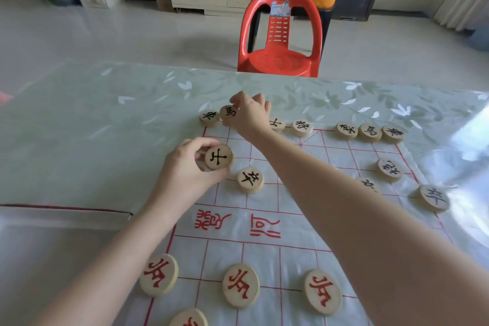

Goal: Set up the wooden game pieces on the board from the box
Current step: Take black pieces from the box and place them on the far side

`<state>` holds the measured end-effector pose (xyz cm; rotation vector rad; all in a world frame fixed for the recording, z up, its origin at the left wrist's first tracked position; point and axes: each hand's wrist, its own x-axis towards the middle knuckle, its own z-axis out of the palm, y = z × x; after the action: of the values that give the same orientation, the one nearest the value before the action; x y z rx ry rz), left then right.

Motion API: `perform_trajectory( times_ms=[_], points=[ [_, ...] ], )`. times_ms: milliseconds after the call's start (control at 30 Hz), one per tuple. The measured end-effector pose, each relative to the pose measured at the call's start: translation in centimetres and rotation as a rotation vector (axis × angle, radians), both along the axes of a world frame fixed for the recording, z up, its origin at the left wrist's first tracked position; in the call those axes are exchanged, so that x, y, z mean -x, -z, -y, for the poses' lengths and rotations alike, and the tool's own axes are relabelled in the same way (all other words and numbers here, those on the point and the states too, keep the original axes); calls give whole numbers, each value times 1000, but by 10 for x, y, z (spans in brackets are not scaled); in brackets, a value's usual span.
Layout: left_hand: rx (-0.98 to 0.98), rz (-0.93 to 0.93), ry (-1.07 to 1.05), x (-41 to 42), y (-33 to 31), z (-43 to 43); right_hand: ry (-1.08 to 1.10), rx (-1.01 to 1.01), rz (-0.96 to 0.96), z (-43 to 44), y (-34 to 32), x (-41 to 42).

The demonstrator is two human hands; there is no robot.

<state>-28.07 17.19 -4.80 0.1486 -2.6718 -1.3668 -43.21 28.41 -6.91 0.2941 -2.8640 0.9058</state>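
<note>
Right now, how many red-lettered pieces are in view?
4 red-lettered pieces: left, middle, right in a row, one cut off at the bottom edge. More may be hidden.

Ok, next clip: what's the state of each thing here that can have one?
Left grip: holds black advisor piece, tilted up off the board.
Right grip: fingers curled on black horse piece, far row.
Black soldier piece: flat, face up, untouched.
Red soldier pieces: flat, face up, near row.
Board: spread flat.
Red chair: unoccupied.
</note>
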Motion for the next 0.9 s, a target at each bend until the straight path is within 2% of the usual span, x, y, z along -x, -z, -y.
perform_trajectory(
  times_ms=[100,267,400,533,733,900],
  points=[
    [-9,9,-6,-1,2,8,32,-89,2,4,8,-2],
    [33,23,-4,-6,0,11,15,-71,17,0,11,-11],
    [37,26,21,-7,-7,2,35,71,-49,-29,-1,-35],
    [50,2,77,0,-12,-20,137,210,-37,-88,-14,-68],
    [232,-97,202,46,-12,-100,268,238,-12,-188,-24,-124],
    [391,-163,194,98,-3,-164,270,283,-11,-239,-22,-153]
  ],
)
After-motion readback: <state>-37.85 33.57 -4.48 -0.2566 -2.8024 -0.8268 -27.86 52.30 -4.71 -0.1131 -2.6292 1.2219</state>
